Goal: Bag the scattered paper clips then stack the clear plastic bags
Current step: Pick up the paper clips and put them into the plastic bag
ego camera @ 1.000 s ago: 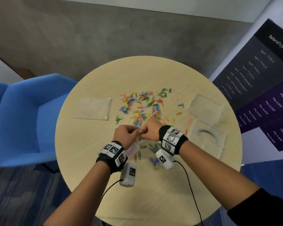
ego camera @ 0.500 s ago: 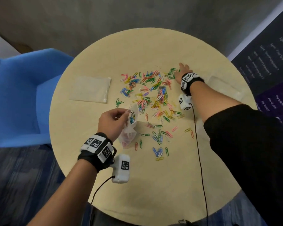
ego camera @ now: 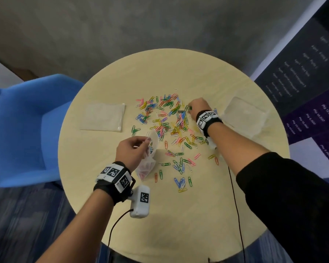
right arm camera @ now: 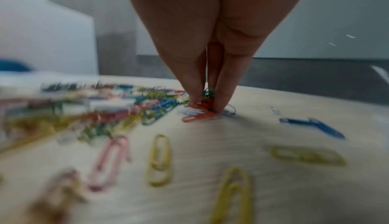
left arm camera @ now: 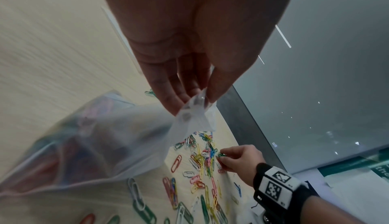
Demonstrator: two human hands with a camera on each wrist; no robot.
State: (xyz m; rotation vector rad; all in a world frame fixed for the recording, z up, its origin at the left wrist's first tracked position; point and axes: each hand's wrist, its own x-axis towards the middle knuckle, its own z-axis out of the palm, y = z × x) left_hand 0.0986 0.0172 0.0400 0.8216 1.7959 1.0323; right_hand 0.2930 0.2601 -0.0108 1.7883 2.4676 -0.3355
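Coloured paper clips (ego camera: 165, 120) lie scattered across the middle of the round table (ego camera: 179, 215). My left hand (ego camera: 139, 147) pinches the top edge of a clear plastic bag (ego camera: 147, 164) that holds some clips; in the left wrist view the bag (left arm camera: 105, 136) hangs from my fingertips. At the pile's far right edge my right hand (ego camera: 193, 109) pinches a small bunch of clips (right arm camera: 207, 101) against the table, and the left wrist view shows that hand (left arm camera: 229, 158) with green clips in its fingers.
A flat empty clear bag (ego camera: 103, 117) lies on the left of the table. More clear bags (ego camera: 245, 114) sit at the right edge. A blue chair (ego camera: 25, 130) stands to the left, a dark printed banner (ego camera: 302, 76) to the right.
My right hand left the bag, reached out to the far right of the pile and closed its fingers on clips. My left hand keeps holding the bag.
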